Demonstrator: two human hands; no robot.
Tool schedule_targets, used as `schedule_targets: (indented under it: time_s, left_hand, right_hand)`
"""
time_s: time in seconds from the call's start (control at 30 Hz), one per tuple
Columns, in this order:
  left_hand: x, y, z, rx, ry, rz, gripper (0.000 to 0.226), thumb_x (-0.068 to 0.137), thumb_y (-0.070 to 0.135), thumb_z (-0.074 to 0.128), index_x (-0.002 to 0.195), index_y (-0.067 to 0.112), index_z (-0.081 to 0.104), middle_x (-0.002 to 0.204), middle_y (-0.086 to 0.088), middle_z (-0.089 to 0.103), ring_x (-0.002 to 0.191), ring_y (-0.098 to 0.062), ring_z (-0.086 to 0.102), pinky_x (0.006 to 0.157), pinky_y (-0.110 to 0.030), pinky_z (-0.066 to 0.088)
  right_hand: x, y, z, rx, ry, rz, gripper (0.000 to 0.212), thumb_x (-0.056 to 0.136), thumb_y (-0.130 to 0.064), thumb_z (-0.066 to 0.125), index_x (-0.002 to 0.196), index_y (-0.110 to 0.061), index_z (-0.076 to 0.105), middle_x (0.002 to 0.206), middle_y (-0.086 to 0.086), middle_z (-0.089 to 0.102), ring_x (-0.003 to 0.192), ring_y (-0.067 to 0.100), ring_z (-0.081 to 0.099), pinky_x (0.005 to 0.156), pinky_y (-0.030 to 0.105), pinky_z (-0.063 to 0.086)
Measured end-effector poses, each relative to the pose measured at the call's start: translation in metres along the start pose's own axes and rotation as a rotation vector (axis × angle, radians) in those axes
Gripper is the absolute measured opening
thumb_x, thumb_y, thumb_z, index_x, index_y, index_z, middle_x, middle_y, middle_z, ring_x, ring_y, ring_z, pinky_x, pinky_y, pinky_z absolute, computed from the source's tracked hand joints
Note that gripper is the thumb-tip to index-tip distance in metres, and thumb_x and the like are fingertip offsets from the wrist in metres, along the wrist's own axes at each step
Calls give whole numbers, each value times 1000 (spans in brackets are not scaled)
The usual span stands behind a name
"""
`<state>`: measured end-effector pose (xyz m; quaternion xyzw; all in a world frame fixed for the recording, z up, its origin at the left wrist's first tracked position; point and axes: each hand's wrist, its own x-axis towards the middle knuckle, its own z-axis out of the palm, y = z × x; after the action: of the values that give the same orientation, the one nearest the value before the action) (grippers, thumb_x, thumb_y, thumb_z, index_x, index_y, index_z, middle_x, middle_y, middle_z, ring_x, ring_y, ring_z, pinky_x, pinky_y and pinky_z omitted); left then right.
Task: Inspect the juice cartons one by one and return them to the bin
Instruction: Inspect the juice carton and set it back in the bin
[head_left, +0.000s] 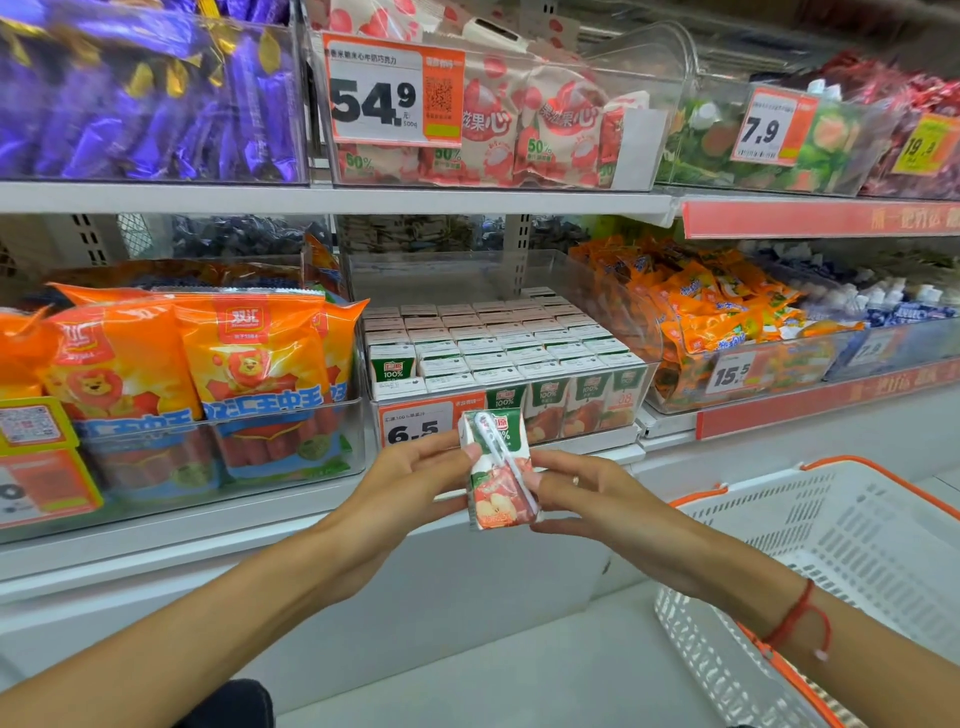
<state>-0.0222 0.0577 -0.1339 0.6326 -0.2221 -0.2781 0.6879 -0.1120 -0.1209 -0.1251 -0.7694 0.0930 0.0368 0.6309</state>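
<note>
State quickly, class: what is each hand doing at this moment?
Left hand: holding the juice carton by its left edge, fingers pinching it.
Right hand: holding the same carton by its right edge.

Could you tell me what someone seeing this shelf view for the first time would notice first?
Most likely the small juice carton at centre, with a white straw across its face, held between the left hand and right hand in front of the clear bin of matching cartons. Next come the bright orange sausage packs on the left and the white shopping basket at lower right.
</note>
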Motion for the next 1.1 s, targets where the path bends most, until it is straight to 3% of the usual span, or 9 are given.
schedule_targets:
  time_s: [0.17, 0.27, 0.4, 0.53, 0.67, 0.87, 1.03, 1.1]
  left_hand:
    - [-3, -6, 6, 93, 116, 63, 21, 99, 21, 54, 103, 38, 66, 94, 17, 76, 89, -1, 71, 69, -14, 56]
    - [-2, -9, 10, 126, 149, 93, 12, 94, 31, 60, 96, 40, 68, 88, 23, 74, 85, 2, 71, 68, -14, 56]
    - [2, -6, 12, 221, 190, 140, 17, 77, 40, 77, 93, 39, 72, 96, 26, 73, 98, 6, 66, 83, -17, 53]
    - [-2, 2, 9, 238, 169, 215, 38, 65, 33, 84, 99, 37, 68, 97, 28, 71, 91, 10, 66, 70, -6, 50]
    - [-6, 9, 4, 418, 149, 411, 54, 65, 22, 88, 110, 38, 63, 107, 32, 67, 102, 9, 62, 82, -3, 44]
    - [-13, 4, 9, 598, 145, 611, 56, 70, 14, 87, 113, 38, 59, 113, 23, 64, 112, -5, 59, 93, -11, 44]
    - [-10, 2, 6, 623, 117, 562, 57, 71, 23, 86, 118, 41, 58, 117, 22, 62, 114, -5, 57, 93, -13, 45]
    - [-9, 2, 5, 600, 65, 503, 59, 72, 30, 85, 123, 38, 58, 119, 20, 59, 116, -5, 57, 97, -15, 45]
  right_hand:
    - [1, 1, 6, -29, 148, -26, 30, 88, -29, 68, 118, -25, 65, 100, 0, 74, 93, 13, 69, 87, 29, 57]
    - [1, 5, 12, -124, 298, -101, 30, 77, -32, 79, 103, -34, 66, 90, -8, 71, 83, 11, 69, 76, 26, 56]
    - [-1, 10, 17, -242, 357, -256, 39, 65, -33, 88, 92, -38, 60, 78, -20, 67, 68, 4, 66, 63, 19, 55]
    - [-3, 4, 7, -100, 174, -214, 39, 67, -31, 85, 99, -33, 63, 93, -14, 71, 85, 7, 70, 74, 22, 55]
    - [-8, -10, -2, 134, 63, -166, 49, 66, -48, 69, 108, -22, 69, 110, 0, 72, 103, 13, 68, 95, 30, 51]
    - [-10, -13, 1, 121, 165, -247, 31, 63, -46, 73, 83, -23, 72, 88, -8, 74, 98, 13, 67, 94, 32, 54]
    - [-10, -9, 1, 67, 173, -276, 32, 71, -45, 69, 93, -22, 68, 99, -8, 74, 100, 10, 68, 89, 28, 55]
    - [-9, -8, 1, 23, 205, -311, 19, 82, -33, 68, 99, -25, 66, 101, -12, 73, 96, 8, 70, 83, 23, 55]
